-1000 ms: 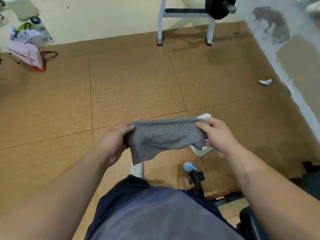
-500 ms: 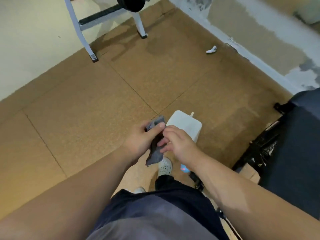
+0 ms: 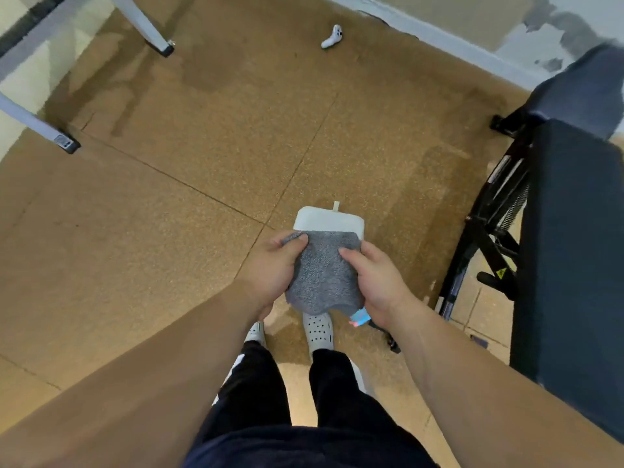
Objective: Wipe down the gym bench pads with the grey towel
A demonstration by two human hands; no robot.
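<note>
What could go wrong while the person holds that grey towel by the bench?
The white rounded box lies just ahead of the white perforated shoes, so a step forward might trip on it. The black metal bench frame beside the feet could catch a toe. The left hand and right hand both grip the fuzzy grey towel, so neither could steady a stumble.

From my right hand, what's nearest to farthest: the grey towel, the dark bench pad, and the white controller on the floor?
1. grey towel, gripped by the right hand itself.
2. dark bench pad, off to the right.
3. white controller, far ahead by the wall.
</note>
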